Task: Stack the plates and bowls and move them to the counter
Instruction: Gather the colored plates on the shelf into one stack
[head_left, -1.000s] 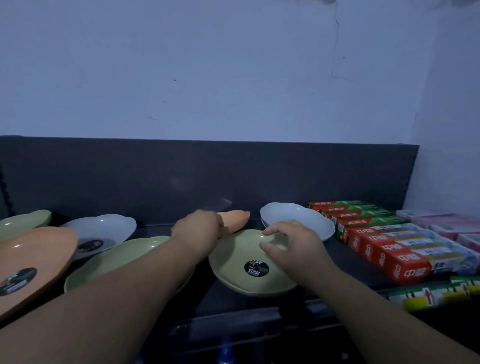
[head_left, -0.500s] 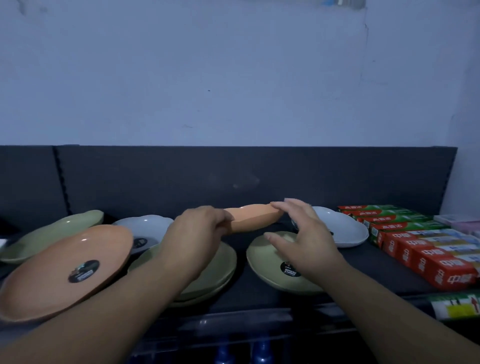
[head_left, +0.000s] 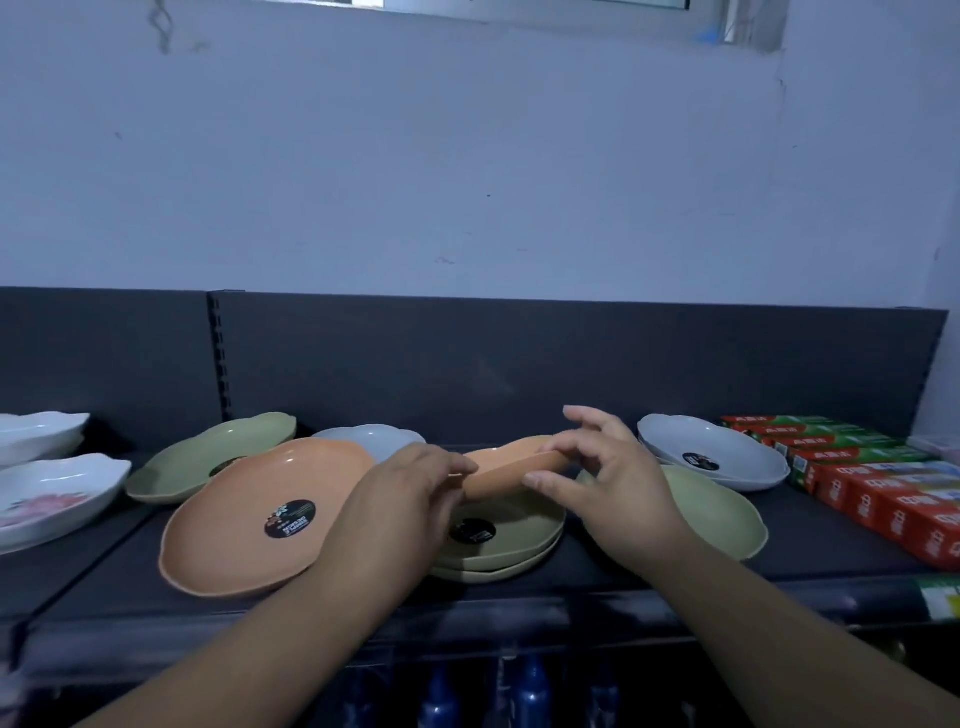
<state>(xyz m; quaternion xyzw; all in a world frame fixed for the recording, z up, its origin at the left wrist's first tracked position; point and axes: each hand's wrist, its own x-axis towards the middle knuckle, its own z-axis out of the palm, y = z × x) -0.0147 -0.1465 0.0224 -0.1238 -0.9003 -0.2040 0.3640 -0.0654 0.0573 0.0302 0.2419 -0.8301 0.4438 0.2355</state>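
Plates crowd the dark shelf (head_left: 114, 571). Near the front edge, left of the middle, lies a big orange plate (head_left: 249, 519) with a black sticker. Behind it, towards the back edge, are a green plate (head_left: 202, 457) and a pale plate (head_left: 374, 439), both partly covered by it. At the left end a white plate (head_left: 36, 434) sits behind a flowered plate (head_left: 47, 499). A green stack (head_left: 524, 530) of at least two plates stands at the middle, just beside the big orange plate. Another green plate (head_left: 717, 514) lies to its right, partly hidden by the right wrist, and a white stickered plate (head_left: 727, 452) lies behind that one. Red and green boxes (head_left: 872, 483) fill the right end. Blue bottles (head_left: 530, 686) show below the front edge.

Both hands hold a small orange plate (head_left: 498, 470) over the back part of the green stack, seen nearly edge-on. Whether it touches the stack cannot be told. The left hand (head_left: 410, 499) has its fingers curled round the plate's left rim, and its forearm crosses the big orange plate's right side. The right hand (head_left: 608, 478) pinches the right rim, thumb underneath and forefinger on top, with the other fingers lifted and spread.
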